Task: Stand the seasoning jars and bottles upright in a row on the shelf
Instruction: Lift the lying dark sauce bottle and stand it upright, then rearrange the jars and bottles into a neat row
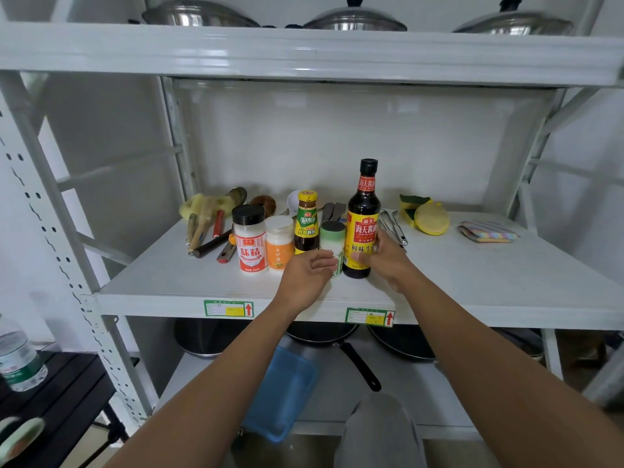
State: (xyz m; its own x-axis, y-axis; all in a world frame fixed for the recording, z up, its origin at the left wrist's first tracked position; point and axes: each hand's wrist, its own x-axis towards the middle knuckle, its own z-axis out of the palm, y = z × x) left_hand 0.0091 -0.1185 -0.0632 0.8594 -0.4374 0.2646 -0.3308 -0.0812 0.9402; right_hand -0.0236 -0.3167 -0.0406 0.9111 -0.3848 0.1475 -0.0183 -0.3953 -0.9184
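Several seasoning containers stand upright in a row on the white shelf [472,285]. From left: a black-capped jar with a red-orange label [250,238], a small white-lidded jar with an orange label [279,243], a dark sauce bottle with a yellow cap [306,221], a pale green shaker [332,239] and a tall soy sauce bottle [364,217]. My right hand [385,256] grips the lower part of the soy sauce bottle. My left hand [309,275] hovers just in front of the green shaker, fingers apart, holding nothing.
Behind the row lie brushes and utensils [206,221], metal tongs [393,228], yellow sponges [427,214] and a folded cloth [488,231]. Pot lids [354,20] sit on the shelf above, pans [398,342] on the shelf below. A water bottle [17,359] stands at left.
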